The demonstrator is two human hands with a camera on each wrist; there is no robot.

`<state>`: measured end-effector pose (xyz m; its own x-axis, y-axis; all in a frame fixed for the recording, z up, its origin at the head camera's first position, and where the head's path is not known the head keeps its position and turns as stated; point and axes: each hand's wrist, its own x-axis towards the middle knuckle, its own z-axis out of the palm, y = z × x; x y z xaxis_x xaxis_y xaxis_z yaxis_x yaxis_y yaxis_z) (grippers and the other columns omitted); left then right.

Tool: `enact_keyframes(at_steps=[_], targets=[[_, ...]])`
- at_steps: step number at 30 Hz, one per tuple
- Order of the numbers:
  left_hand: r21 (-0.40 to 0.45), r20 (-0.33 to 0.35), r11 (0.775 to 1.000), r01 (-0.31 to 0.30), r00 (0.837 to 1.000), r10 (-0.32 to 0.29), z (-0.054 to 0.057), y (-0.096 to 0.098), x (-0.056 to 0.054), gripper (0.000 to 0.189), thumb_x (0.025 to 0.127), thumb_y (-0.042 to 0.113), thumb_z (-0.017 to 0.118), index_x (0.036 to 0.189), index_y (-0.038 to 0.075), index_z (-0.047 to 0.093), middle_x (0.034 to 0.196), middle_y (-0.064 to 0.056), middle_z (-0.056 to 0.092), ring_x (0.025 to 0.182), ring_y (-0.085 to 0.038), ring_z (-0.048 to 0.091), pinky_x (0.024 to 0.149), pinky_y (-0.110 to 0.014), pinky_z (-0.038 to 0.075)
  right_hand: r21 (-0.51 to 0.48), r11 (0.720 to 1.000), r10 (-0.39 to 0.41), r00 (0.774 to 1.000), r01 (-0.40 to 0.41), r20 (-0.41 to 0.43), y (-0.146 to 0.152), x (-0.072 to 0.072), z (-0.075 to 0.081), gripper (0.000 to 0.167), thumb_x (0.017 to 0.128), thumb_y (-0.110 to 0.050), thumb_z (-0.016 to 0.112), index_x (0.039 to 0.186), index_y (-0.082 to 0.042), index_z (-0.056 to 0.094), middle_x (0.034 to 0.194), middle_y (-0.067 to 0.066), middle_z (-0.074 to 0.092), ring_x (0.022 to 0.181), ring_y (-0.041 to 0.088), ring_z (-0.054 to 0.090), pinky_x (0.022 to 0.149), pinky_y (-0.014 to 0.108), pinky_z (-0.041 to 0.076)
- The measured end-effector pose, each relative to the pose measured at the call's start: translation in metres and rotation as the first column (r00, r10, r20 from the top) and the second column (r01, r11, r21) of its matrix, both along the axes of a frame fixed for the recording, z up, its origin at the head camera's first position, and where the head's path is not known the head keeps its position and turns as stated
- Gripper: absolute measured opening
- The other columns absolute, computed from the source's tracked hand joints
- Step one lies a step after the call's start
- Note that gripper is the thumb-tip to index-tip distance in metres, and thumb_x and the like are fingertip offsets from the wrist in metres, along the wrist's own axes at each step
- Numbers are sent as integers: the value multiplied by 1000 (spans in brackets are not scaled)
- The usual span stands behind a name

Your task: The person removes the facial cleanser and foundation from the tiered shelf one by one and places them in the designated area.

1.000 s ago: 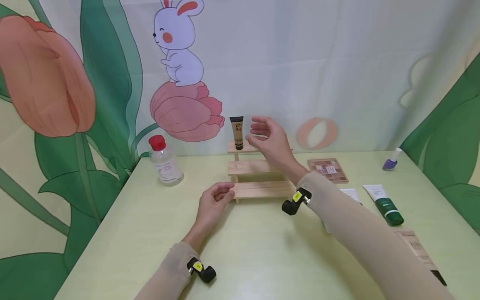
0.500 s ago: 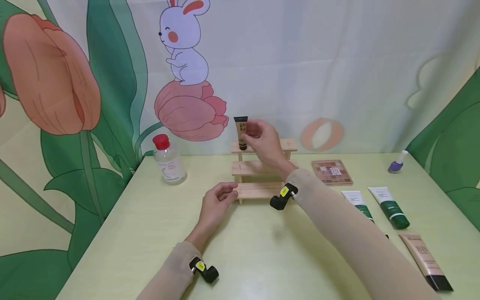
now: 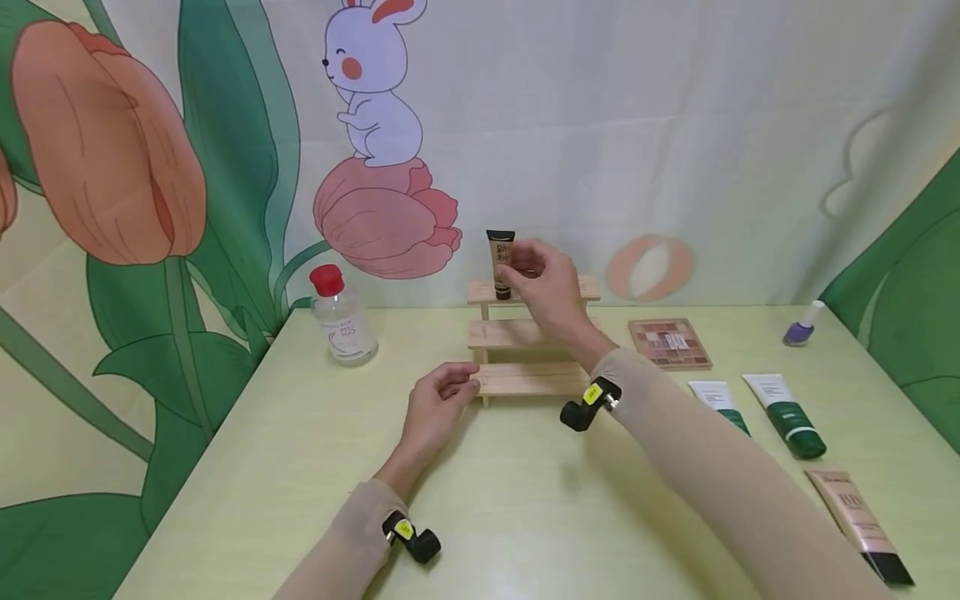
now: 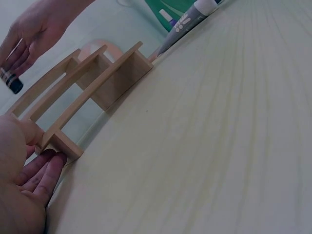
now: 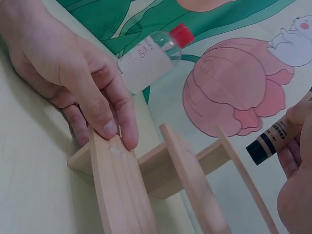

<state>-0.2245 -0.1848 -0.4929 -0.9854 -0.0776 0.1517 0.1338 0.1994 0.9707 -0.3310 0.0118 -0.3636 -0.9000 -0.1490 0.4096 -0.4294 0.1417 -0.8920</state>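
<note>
A three-tier wooden display stand (image 3: pixel 532 382) stands near the back of the table. My left hand (image 3: pixel 437 410) grips the left end of its lowest tier, the thumb on top and fingers around the edge, as the right wrist view shows. My right hand (image 3: pixel 553 287) pinches a small tan tube with black ends (image 3: pixel 502 250) between thumb and fingers. The tube is upright, its black cap (image 5: pixel 260 150) downward, over the left part of the top tier. In the left wrist view the capped end (image 4: pixel 11 82) shows below the right hand's fingers.
A clear bottle with a red cap (image 3: pixel 345 329) stands left of the stand. To the right lie a makeup palette (image 3: pixel 670 343), two white-and-green tubes, one of them larger in view (image 3: pixel 786 417), and a beige BB tube (image 3: pixel 855 517). Purple nail polish (image 3: pixel 799 332) stands at the back right.
My right hand has closed its fingers on the tan tube, which now sits slightly farther right over the top tier. My left hand has kept its grip on the stand.
</note>
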Motion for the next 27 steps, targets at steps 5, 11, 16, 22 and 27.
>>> enact_keyframes(at_steps=[5, 11, 16, 22, 27], targets=[[-1, -2, 1000, 7, 1000, -7, 2, 3, 0, 22, 106, 13, 78, 128, 10, 80, 124, -11, 79, 112, -23, 76, 91, -18, 59, -33, 999, -2, 1000, 1, -24, 29, 12, 12, 31, 103, -12, 83, 132, -3, 75, 120, 14, 78, 108, 20, 73, 93, 24, 60], [-22, 4, 1000, -2, 1000, 2, 5, 5, 0, 22, 106, 13, 78, 128, 11, 80, 123, -10, 79, 111, -21, 76, 91, -18, 58, -40, 999, -22, 997, 18, -81, 67, 28, 21, 29, 102, -9, 83, 128, -1, 75, 117, 14, 78, 103, 15, 75, 92, 22, 60], [-21, -1, 1000, -10, 1000, 10, 5, 5, -2, 22, 106, 12, 78, 128, 10, 81, 123, -11, 80, 111, -23, 76, 89, -16, 58, -27, 999, -47, 994, 45, -94, 95, 46, 24, 30, 103, -9, 82, 129, 1, 74, 116, 9, 78, 105, 14, 75, 93, 21, 60], [-18, 6, 1000, -13, 1000, 13, 2, 4, -1, 23, 107, 13, 77, 129, 9, 80, 124, -13, 79, 112, -24, 76, 89, -15, 58, -29, 997, -74, 992, 71, -103, 125, 72, 28, 31, 103, -9, 82, 130, 2, 73, 112, 1, 75, 103, 15, 73, 92, 19, 59], [-11, 19, 1000, -18, 1000, 18, 2, 5, 0, 23, 107, 12, 77, 130, 10, 80, 123, -13, 79, 112, -24, 76, 89, -15, 58, -8, 991, -131, 985, 131, -111, 149, 93, 30, 31, 104, -12, 82, 132, -3, 74, 114, -1, 75, 105, 15, 73, 94, 18, 59]])
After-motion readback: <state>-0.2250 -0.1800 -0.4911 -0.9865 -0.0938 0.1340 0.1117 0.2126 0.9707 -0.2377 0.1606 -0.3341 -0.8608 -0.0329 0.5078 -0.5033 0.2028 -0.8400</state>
